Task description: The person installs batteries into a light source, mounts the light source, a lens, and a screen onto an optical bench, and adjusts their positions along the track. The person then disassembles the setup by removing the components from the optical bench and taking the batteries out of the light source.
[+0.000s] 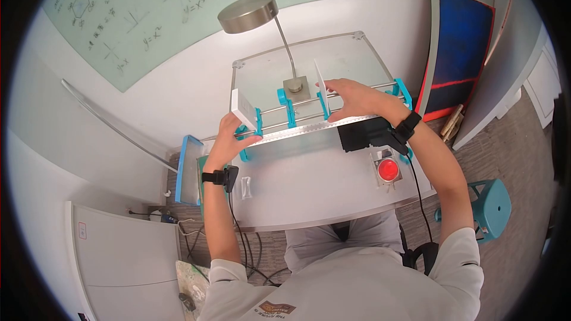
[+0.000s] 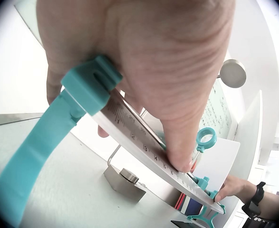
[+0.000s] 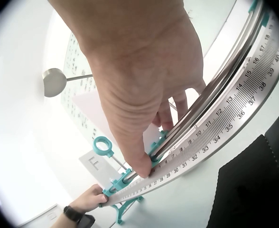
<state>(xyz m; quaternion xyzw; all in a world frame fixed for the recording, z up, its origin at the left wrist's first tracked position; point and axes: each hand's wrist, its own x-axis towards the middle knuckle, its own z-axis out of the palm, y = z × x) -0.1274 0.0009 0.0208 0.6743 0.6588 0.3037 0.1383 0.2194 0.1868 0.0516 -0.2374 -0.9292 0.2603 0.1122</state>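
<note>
An optical bench lies across the table, with metal rods, a ruler scale (image 1: pixel 297 131) along its front and teal supports at its ends. At its left end my left hand (image 1: pixel 222 142) grips the teal holder of a white box (image 1: pixel 242 106), thumb in front and fingers behind. The box face bears a letter F in the right wrist view. Further right, my right hand (image 1: pixel 360 100) pinches the teal slider under a thin white screen (image 2: pixel 223 159), thumb close to the scale. Between the hands stands a teal ring lens holder (image 3: pixel 102 146), which neither hand touches.
A metal desk lamp (image 1: pixel 247 13) stands behind the bench on a pale board. Near the table's front right lies a round red object (image 1: pixel 388 169); a small clear packet (image 1: pixel 246 187) lies front left. A black piece (image 1: pixel 363 135) hangs by the right wrist. A teal stool (image 1: pixel 495 208) stands right.
</note>
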